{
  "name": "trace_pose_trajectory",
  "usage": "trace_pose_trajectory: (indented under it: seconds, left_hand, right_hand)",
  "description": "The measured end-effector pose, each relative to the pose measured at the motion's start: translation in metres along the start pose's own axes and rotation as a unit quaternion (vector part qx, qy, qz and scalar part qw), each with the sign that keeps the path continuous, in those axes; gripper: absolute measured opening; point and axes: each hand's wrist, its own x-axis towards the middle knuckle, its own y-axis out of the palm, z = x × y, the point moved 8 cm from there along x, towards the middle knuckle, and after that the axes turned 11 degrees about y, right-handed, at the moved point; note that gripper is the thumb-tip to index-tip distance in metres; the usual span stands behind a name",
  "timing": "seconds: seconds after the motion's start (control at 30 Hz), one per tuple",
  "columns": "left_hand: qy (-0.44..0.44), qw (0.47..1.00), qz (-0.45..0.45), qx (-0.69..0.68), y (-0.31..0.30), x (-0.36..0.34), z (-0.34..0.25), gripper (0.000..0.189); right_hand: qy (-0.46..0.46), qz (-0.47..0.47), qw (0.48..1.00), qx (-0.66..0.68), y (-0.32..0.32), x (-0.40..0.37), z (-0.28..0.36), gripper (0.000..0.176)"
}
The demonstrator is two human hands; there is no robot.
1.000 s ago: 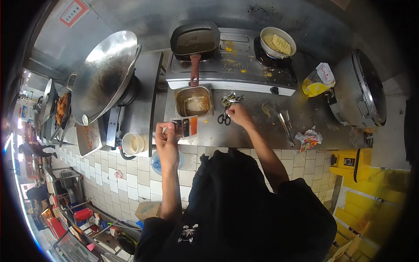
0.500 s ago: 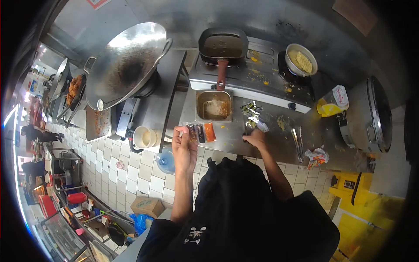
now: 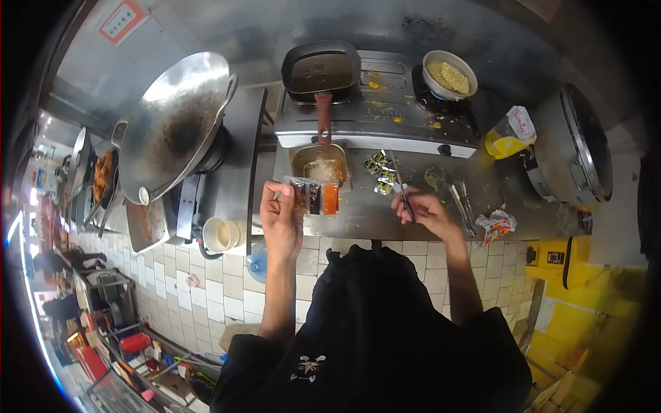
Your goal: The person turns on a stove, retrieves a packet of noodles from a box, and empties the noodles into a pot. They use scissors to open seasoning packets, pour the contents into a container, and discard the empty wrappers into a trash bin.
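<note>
Pinched in my left hand (image 3: 281,217) is a strip of seasoning sachets (image 3: 330,199), with dark, brown and orange sections, held up near the front of a square metal container (image 3: 335,165). My right hand (image 3: 428,212) is closed on the handles of scissors (image 3: 398,172), whose blades point away from me. Several black and yellow foil packets (image 3: 380,165) lie on the steel counter (image 3: 365,220) just left of the blades. Metal tongs (image 3: 463,208) rest to the right of my right hand.
A stove (image 3: 385,127) at the back holds a square pan (image 3: 320,72) and a pot of noodles (image 3: 449,77). At left stands a large wok (image 3: 179,124). A yellow pouch (image 3: 511,134), a crumpled wrapper (image 3: 496,224) and a big cooker (image 3: 568,158) are on the right.
My right hand has lifted off the counter with the scissors, which now show plainly. The sachet strip is held a little higher. The view has shifted, moving the stove and wok leftward.
</note>
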Motion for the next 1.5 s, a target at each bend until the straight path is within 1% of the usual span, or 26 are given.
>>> trace_pose_trajectory:
  seconds: [0.07,0.17,0.2,0.3,0.33,0.43,0.53,0.63,0.73,0.87,1.03,1.13,1.23,1.37,1.5]
  left_hand:
    - [0.015,0.999,0.025,0.018,0.006,0.008,-0.003,0.009]
    - [0.028,0.998,0.046,0.023,0.02,0.015,-0.012,0.009]
    - [0.033,0.998,0.053,0.024,0.024,0.018,-0.014,0.008]
    - [0.043,0.996,0.067,0.028,0.032,0.019,-0.019,0.008]
    - [0.044,0.996,0.071,0.028,0.034,0.02,-0.019,0.008]
    - [0.039,0.996,0.071,0.049,0.038,0.018,-0.02,0.008]
    - [0.031,0.994,0.071,0.073,0.044,0.016,-0.016,0.008]
    - [0.035,0.994,0.057,0.081,0.047,0.013,-0.013,0.009]
    - [0.04,0.993,0.069,0.082,0.048,0.01,-0.01,0.008]
    - [0.039,0.996,0.054,0.063,0.055,0.007,-0.009,0.008]
    - [0.056,0.993,0.084,0.067,0.055,0.007,-0.006,0.011]
    - [0.058,0.992,0.087,0.072,0.055,0.007,-0.006,0.011]
    - [0.058,0.992,0.087,0.075,0.058,0.006,-0.006,0.011]
    - [0.041,0.995,0.061,0.068,0.065,0.003,-0.008,0.01]
    - [0.044,0.994,0.069,0.078,0.062,0.003,-0.007,0.011]
  right_hand:
    - [-0.105,-0.016,0.983,-0.153,0.008,-0.004,0.056,0.014]
    - [-0.123,0.026,0.943,-0.308,0.019,-0.011,0.105,0.015]
    - [-0.116,0.027,0.945,-0.306,0.018,-0.011,0.107,0.02]
    - [-0.069,0.077,0.931,-0.351,0.024,-0.015,0.123,0.031]
    - [-0.026,0.084,0.934,-0.347,0.025,-0.013,0.123,0.041]
    - [-0.011,0.078,0.917,-0.391,0.025,-0.007,0.133,0.047]
    - [-0.009,0.113,0.893,-0.436,0.036,-0.005,0.144,0.048]
    - [-0.022,0.096,0.889,-0.447,0.044,-0.002,0.155,0.05]
    - [-0.05,0.113,0.884,-0.45,0.045,0.002,0.158,0.049]
    - [-0.041,0.107,0.887,-0.448,0.05,0.0,0.166,0.048]
    - [-0.052,0.111,0.886,-0.446,0.05,-0.001,0.169,0.049]
    - [-0.035,0.102,0.884,-0.454,0.048,-0.002,0.169,0.051]
    - [-0.055,0.103,0.884,-0.452,0.047,-0.003,0.169,0.053]
    - [-0.033,0.093,0.885,-0.455,0.048,-0.007,0.174,0.056]
    - [-0.022,0.092,0.887,-0.452,0.045,-0.007,0.174,0.054]
